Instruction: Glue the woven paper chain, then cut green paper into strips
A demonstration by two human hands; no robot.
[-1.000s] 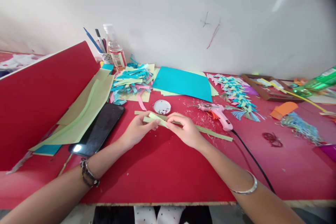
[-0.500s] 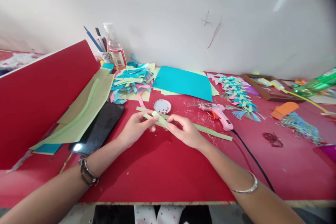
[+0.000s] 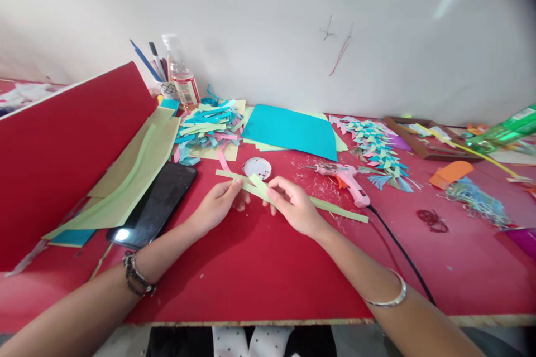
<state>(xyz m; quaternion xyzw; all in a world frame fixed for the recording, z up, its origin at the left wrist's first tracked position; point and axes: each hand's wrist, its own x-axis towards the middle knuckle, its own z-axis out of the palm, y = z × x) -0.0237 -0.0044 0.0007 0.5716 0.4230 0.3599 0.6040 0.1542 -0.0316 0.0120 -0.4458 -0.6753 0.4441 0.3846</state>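
My left hand [image 3: 221,201] is closed, with thumb and forefinger pinched at a pale green paper strip [image 3: 247,185] near the middle of the red table. My right hand [image 3: 295,206] pinches a pale green strip too, and its short end [image 3: 258,181] sticks up and left past the fingertips. The two green pieces cross between my hands; whether they are one folded strip I cannot tell. A long green strip end [image 3: 341,210] reaches out to the right behind my right hand. Just beyond my fingers lies a round white lid [image 3: 257,168] with small specks in it.
A pink glue gun [image 3: 345,178] with a black cord lies right. Behind are a blue sheet [image 3: 293,131], a heap of cut strips [image 3: 213,128] and a woven paper piece [image 3: 372,142]. A phone [image 3: 157,201], green sheets [image 3: 138,178] and a red board [image 3: 71,150] are left.
My left hand has drawn slightly left, away from the short end of the strip in my right hand. That end now points up more steeply, and the gap between my hands is wider.
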